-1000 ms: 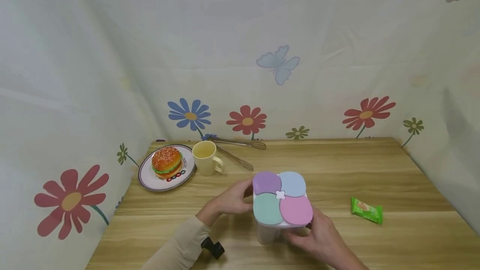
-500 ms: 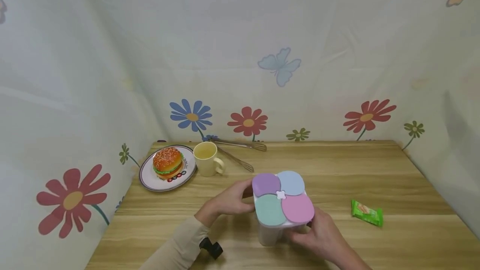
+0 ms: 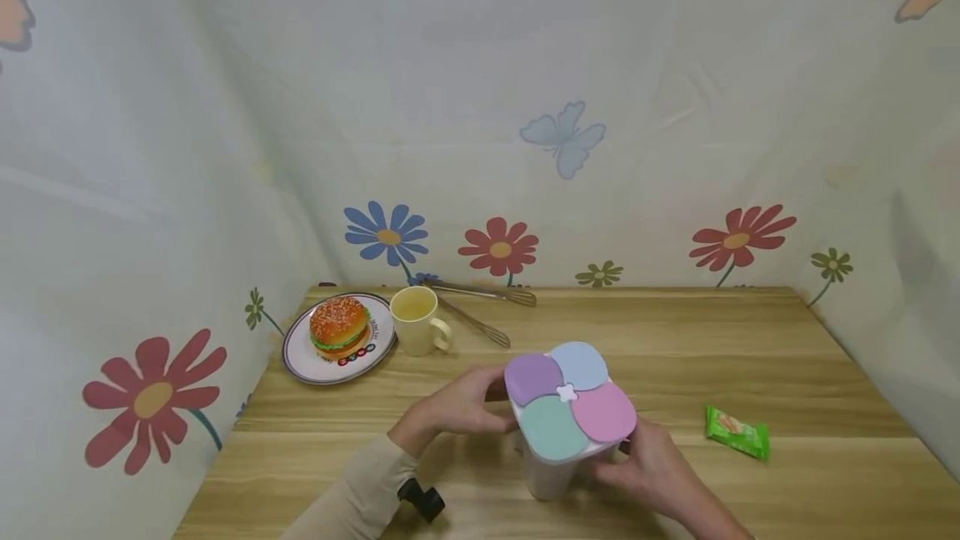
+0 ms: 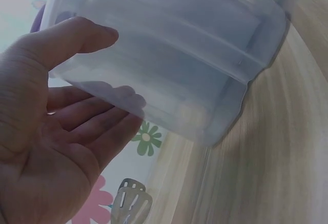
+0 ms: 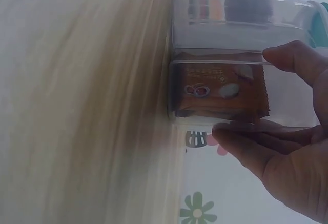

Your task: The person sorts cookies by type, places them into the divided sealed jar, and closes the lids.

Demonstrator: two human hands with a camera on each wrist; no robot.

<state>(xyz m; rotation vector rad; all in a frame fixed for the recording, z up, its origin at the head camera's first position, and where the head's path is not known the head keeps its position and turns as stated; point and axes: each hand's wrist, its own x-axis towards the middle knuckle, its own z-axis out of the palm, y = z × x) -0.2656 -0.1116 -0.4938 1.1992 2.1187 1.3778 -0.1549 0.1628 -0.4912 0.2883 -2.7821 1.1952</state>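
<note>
A clear plastic storage box [image 4: 169, 49] stands on the table, topped by a lid [image 3: 566, 392] with purple, blue, teal and pink petal-shaped flaps, all lying flat. My left hand [image 3: 468, 402] holds its left side, thumb on one face and fingers round the far one, as the left wrist view shows. On the opposite side my right hand [image 3: 648, 469] grips a corner below the lid between thumb and fingers. Through the wall in the right wrist view, a brown snack packet [image 5: 223, 88] shows in one compartment. The other compartments' contents are hard to make out.
At the back left, a toy hamburger [image 3: 340, 327] lies on a plate [image 3: 300, 361], beside a yellow mug [image 3: 415, 332]. Behind the mug lie two whisk-like metal utensils [image 3: 487, 332]. A green snack packet [image 3: 737, 433] lies to the right. Flowered cloth [image 3: 480, 107] surrounds the wooden table [image 3: 750, 340].
Both hands have turned the box slightly counterclockwise as seen from above, the teal flap swinging to the right. My right hand has shifted a little to the right; the head view has tilted slightly.
</note>
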